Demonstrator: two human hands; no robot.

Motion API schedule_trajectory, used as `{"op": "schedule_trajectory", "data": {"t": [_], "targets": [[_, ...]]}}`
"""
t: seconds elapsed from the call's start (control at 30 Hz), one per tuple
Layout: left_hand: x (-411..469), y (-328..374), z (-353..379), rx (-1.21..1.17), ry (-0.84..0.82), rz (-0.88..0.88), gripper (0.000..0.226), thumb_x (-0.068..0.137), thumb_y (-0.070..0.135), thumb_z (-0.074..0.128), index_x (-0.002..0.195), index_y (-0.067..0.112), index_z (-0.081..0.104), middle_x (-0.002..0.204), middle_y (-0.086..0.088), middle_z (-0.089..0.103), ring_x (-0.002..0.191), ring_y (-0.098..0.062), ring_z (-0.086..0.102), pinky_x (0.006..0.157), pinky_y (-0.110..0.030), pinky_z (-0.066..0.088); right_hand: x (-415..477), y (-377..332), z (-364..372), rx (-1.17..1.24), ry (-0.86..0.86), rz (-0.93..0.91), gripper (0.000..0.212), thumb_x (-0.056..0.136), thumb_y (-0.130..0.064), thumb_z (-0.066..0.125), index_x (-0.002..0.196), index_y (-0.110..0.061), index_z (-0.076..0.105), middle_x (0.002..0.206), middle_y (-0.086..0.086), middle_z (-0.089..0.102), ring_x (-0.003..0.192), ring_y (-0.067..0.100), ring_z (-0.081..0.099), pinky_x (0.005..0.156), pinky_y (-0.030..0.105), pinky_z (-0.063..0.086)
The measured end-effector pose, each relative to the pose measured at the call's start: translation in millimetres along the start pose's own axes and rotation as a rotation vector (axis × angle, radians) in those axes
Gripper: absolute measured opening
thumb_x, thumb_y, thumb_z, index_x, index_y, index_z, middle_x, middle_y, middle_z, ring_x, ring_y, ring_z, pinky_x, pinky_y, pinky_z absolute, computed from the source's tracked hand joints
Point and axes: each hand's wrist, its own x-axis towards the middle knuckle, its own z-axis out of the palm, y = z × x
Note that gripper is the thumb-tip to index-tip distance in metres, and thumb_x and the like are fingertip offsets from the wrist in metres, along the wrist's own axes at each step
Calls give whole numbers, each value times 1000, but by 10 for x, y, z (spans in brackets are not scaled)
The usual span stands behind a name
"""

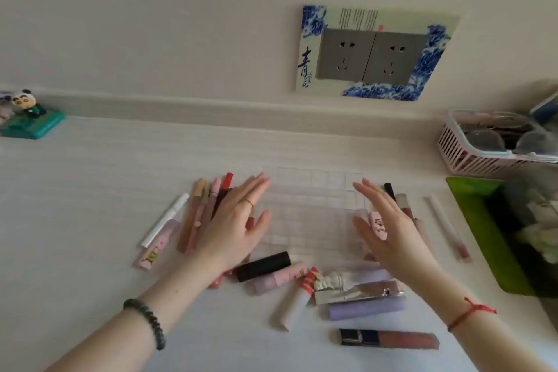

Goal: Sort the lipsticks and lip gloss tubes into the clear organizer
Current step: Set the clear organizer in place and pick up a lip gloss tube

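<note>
Lipsticks and lip gloss tubes lie scattered on the white worktop around the clear organizer, none of them visibly in its cells. At the far left a panda figurine on a teal base is cut off by the frame edge. Next comes a fan of slim tubes, a white one and a pink cartoon-printed one at its outer side; our left hand covers the inner ends of the fan. That hand reaches forward, palm down, fingers straight and close together, thumb apart, at the organizer's left edge; we cannot tell whether it touches. A bead bracelet sits on that wrist. The organizer's grid is faint and hard to trace against the worktop. In front of it lie a black lipstick, a white tube with a red cap, a lilac tube and a dark-capped gloss. Our right hand mirrors the left at the organizer's right edge, fingers straight. A small pink tube shows by its thumb; we cannot tell whether it is gripped. More tubes are partly hidden behind this hand, and a slim clear one lies apart. A green tray and a pink basket are cut off at the right.
</note>
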Motion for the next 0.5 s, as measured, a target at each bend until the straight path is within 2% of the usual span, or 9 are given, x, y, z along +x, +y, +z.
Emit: {"op": "schedule_trajectory", "data": {"t": [0.07, 0.13, 0.23, 0.3, 0.4, 0.5], "targets": [[65, -105, 56, 27, 28, -10, 51, 90, 29, 51, 138, 28, 34, 141, 27, 17, 132, 9, 16, 117, -42, 4, 66, 61, 38, -22, 43, -47, 55, 88, -26, 54, 135, -40, 30, 142, -22, 22, 126, -2, 32, 99, 17, 25], [156, -168, 75, -7, 8, -14, 53, 90, 36, 48, 139, 33, 30, 141, 33, 10, 130, 15, 14, 116, -43, 7, 140, 126, 51, -68, 60, -84, 58, 87, -28, 54, 137, -40, 27, 146, -17, 27, 124, 6, 42, 95, 17, 28], [187, -233, 157, -12, 25, 46, 60, 85, 45, 43, 140, 31, 27, 141, 32, 9, 132, 11, 16, 115, -46, 16, 164, 214, 102, -78, 84, -181, 61, 85, -29, 53, 137, -40, 24, 141, -12, 36, 130, 10, 37, 103, 26, 31], [202, -285, 187, 9, 42, 74, 57, 88, 41, 47, 141, 29, 27, 141, 31, 10, 133, 10, 17, 115, -41, 17, 166, 244, 102, -77, 93, -218, 63, 85, -27, 55, 138, -39, 23, 136, -13, 37, 132, 10, 35, 107, 32, 32], [185, -347, 219, 51, 70, 106, 58, 89, 35, 50, 141, 27, 27, 143, 28, 12, 130, 12, 16, 108, -18, 15, 157, 259, 118, -61, 77, -218, 65, 86, -22, 56, 137, -42, 21, 140, -5, 39, 130, 13, 38, 105, 35, 37], [187, -339, 195, 91, 42, 103, 60, 89, 39, 47, 143, 28, 23, 145, 27, 12, 131, 11, 15, 111, -21, 13, 163, 234, 118, -27, 72, -186, 64, 87, -18, 56, 138, -39, 22, 145, -1, 36, 131, 16, 39, 105, 32, 37]]}}
